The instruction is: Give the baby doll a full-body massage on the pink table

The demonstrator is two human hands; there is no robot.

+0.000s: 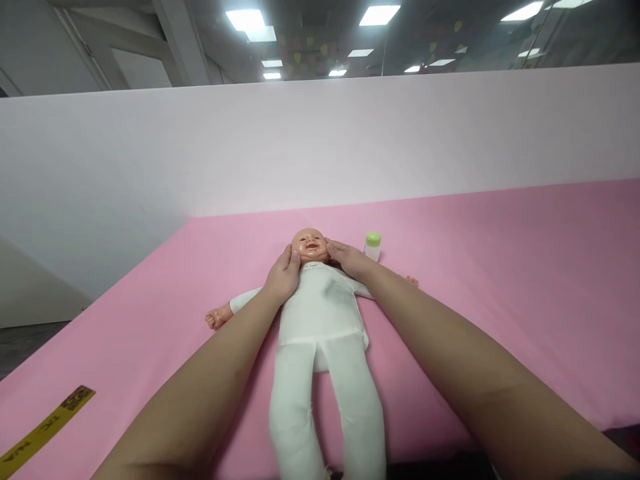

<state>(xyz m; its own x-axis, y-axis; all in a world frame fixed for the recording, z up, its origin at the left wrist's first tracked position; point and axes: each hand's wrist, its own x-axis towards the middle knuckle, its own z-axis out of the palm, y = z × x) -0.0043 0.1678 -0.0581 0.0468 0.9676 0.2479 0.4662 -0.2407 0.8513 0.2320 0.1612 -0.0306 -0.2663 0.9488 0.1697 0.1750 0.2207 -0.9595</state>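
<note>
A baby doll [320, 313] with a white cloth body lies on its back, its head towards the wall and its legs towards me. My left hand [285, 272] cups the side of the doll's head [309, 243], thumb at the cheek and fingers partly hidden behind. On the other side, my right hand [350, 259] holds the head near the cheek and ear, its fingertips partly out of sight. The doll's arms stretch out sideways, one partly covered by my right forearm. Just beyond my right wrist stands a small bottle [373, 247] with a green cap.
A pink sheet [500, 287] covers the surface under the doll. Behind it rises a white wall [350, 140] with glass above, showing ceiling lights. At the lower left lies a yellow strip [43, 433] with printed marks.
</note>
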